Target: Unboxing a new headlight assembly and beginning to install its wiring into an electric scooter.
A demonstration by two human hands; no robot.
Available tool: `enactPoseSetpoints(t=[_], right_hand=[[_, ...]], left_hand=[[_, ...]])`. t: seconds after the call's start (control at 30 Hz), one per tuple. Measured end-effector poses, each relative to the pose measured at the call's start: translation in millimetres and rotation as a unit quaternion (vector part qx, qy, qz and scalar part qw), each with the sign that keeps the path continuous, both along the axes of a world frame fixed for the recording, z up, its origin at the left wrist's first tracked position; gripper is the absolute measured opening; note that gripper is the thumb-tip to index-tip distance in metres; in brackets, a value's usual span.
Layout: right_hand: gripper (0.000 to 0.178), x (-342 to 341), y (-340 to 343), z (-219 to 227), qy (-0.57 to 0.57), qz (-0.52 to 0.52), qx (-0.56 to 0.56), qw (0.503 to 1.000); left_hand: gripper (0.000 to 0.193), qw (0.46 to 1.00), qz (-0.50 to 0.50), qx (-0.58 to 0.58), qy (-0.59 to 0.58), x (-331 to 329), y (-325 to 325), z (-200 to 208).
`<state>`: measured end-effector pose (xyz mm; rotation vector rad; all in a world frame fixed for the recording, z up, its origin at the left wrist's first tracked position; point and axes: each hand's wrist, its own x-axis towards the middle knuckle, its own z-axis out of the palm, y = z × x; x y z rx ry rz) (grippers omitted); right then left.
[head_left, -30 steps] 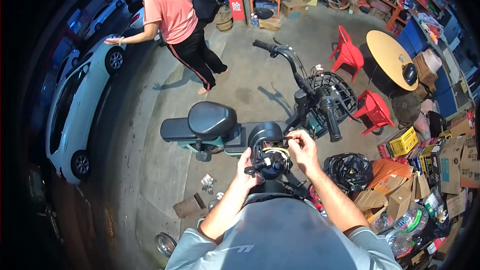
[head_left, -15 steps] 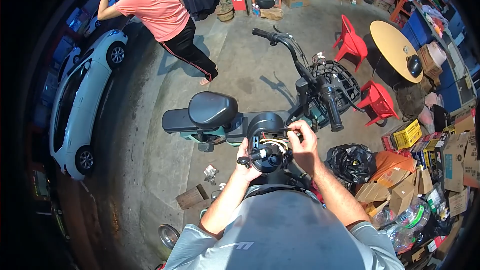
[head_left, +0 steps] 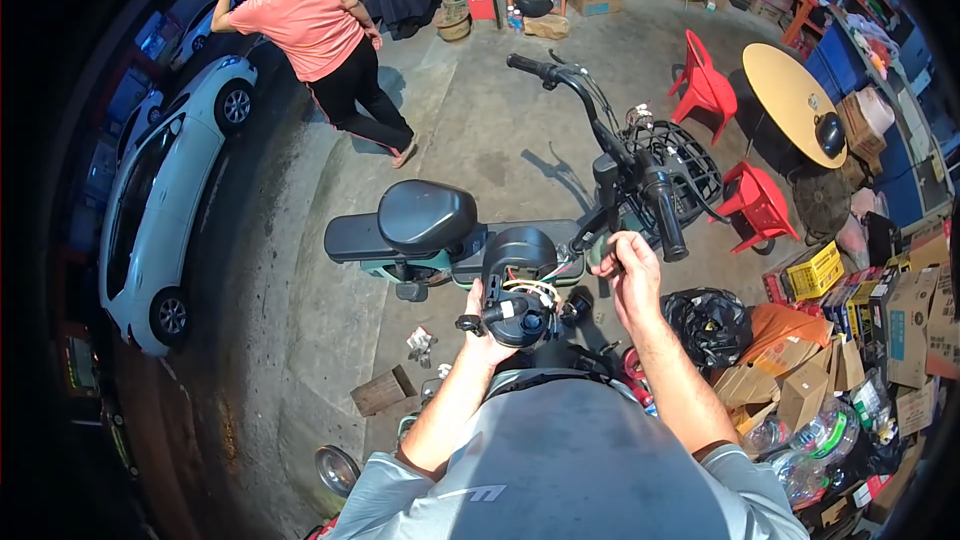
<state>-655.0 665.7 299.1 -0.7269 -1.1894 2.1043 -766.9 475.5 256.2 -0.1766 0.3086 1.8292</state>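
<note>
My left hand [head_left: 485,338] is closed round the left side of a black round housing [head_left: 520,252], which opens toward me and has loose yellow, white and red wires [head_left: 535,287] spilling from it. A short black cylinder [head_left: 499,311] sticks out over its lower left part. To the right of the housing, my right hand [head_left: 636,275] is raised with its fingers pinched together; what they hold is too small and blurred to name. Just beyond both hands stands an electric scooter with a black seat [head_left: 427,216], black handlebars [head_left: 597,125] and a wire front basket [head_left: 683,155].
Cardboard boxes [head_left: 803,392], plastic bottles [head_left: 830,432] and a black bag [head_left: 708,328] crowd my right. Farther off are red chairs [head_left: 703,80] and a round table [head_left: 785,90]. A white car [head_left: 165,202] and a person in a pink shirt [head_left: 305,15] are at left.
My right hand has moved right, away from the housing and wires. The housing has shifted slightly left with my left hand. The person in pink has turned and stepped slightly left.
</note>
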Motion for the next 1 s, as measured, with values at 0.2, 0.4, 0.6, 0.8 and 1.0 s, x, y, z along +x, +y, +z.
enactPoseSetpoints(t=[0.2,0.4,0.6,0.8,1.0], right_hand=[[0.018,14.5,-7.7,-2.8,0.013,0.062,-0.199,0.978],[0.011,23.3,-11.1,-23.2,-0.037,0.115,-0.261,0.958],[0.027,10.2,-16.8,-13.7,-0.045,0.196,-0.338,0.919],[0.013,-0.7,-13.5,-10.6,-0.012,0.150,-0.271,0.951],[0.011,0.0,-21.8,-22.5,-0.034,0.085,-0.139,0.986]], left_hand=[[0.104,0.997,-0.034,0.061,0.014,-1.9,-3.0,-0.8],[0.102,0.998,-0.039,0.054,0.016,-0.7,-1.5,2.5],[0.103,0.995,-0.076,0.064,0.027,-5.6,-4.3,-10.0],[0.075,1.000,-0.008,-0.011,0.016,-0.1,-2.6,-4.3],[0.068,1.000,0.015,-0.004,0.012,-2.3,-6.4,-9.7]])
